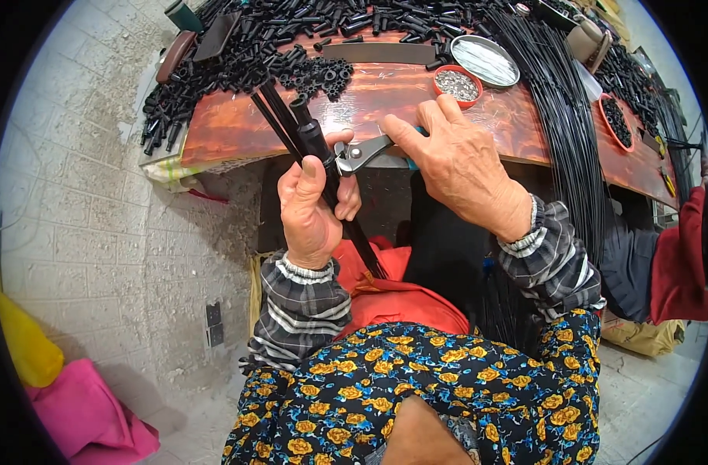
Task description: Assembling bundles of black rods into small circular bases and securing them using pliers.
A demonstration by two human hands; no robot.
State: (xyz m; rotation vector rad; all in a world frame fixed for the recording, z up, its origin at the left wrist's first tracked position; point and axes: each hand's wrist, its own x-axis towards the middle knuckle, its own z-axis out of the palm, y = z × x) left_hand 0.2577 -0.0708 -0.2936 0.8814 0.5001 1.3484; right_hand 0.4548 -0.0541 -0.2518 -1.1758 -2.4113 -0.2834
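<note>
My left hand (307,209) is wrapped round a black umbrella frame (313,141), thumb up along its near side. The frame tilts, with thin dark rods at its upper end and its lower end reaching down to red cloth (392,298) on my lap. In my right hand (466,167) is a pair of grey pliers (369,149) with teal-covered handles, mostly hidden under my fingers. The pliers' jaws meet the frame's collar right beside my left fingers; whether they bite on a wire there is too small to tell.
On the wooden table (237,128), black plastic tubes (292,58) lie heaped at the back. A red dish of small metal bits (456,85) stands by a tray of thin white wires (485,60). Long black rods (567,128) hang over the front edge. A person in red sleeves (683,256) is at right.
</note>
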